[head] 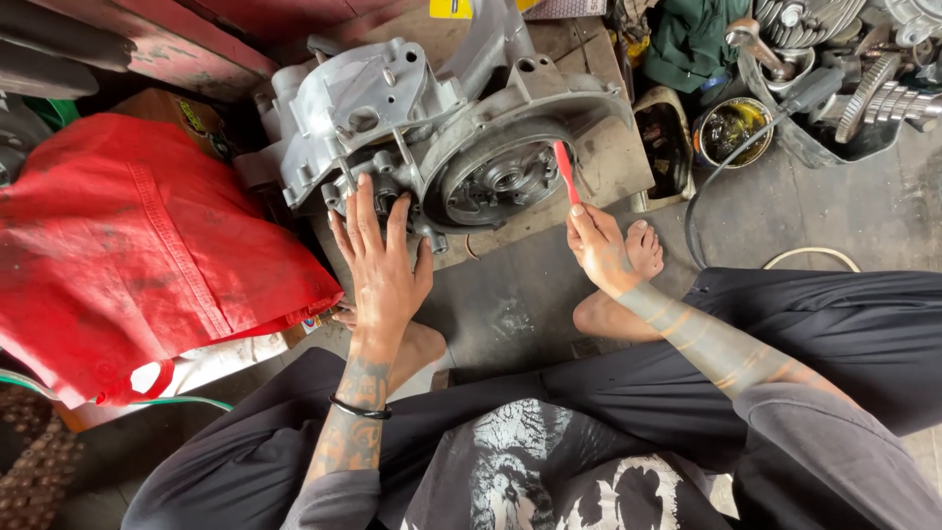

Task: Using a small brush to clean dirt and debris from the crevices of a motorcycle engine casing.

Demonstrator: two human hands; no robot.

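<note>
A grey metal engine casing (392, 118) stands on a board on the floor in front of me, its round open cavity (505, 177) facing me. My left hand (381, 260) lies flat against the casing's lower left side, fingers spread. My right hand (599, 245) grips a red brush (566, 172) by its handle, with the brush tip at the right rim of the round cavity. My bare feet rest on the floor below the casing, and my legs in dark trousers are folded beneath me.
A red cloth bag (137, 245) lies at the left. A round tin with dark liquid (731, 128) and a small oily tray (662, 147) sit right of the casing. Gears and metal parts (873, 98) pile up at the top right. A black cable (726, 167) curves across the floor.
</note>
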